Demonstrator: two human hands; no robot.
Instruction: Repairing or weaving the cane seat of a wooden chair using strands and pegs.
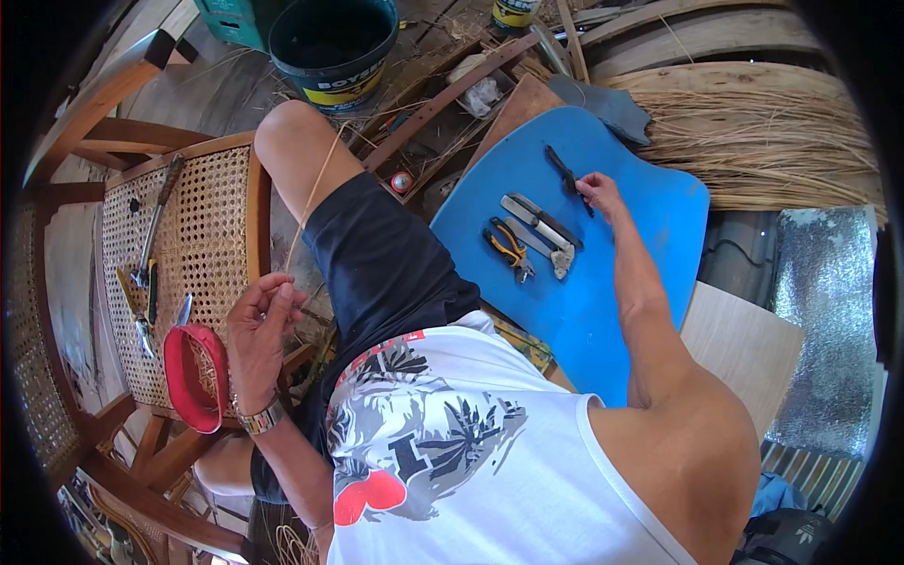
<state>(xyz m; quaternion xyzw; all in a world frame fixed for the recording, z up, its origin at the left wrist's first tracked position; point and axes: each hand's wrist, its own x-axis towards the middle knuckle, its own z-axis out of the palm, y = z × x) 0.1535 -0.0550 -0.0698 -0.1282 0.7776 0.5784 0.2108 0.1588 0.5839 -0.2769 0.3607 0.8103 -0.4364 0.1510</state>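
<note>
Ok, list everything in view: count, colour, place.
Cane strip: 1, tan, left of centre.
Panel: 1, blue, right of centre.
Slim tool: 1, black, on panel.
Pliers: 1, yellow and black, on panel.
Flat tools: at least 2, grey and black, beside pliers.
Cane chair: 1, brown and tan, left.
Chair tools: several, mixed colours, on chair.
Container: 1, red, lower left.
Bucket: 1, dark with yellow, top.
Cane bundle: 1, tan, upper right.
Sheet: 1, silver, far right.
Other clutter: uncounted, mixed colours, mostly upper middle.
Shirt: 1, white with print, bottom.
Wristwatch: 1, silver, lower left.
Left grip: 1, bare, holding cane strip.
Right grip: 1, bare, at slim tool.
</note>
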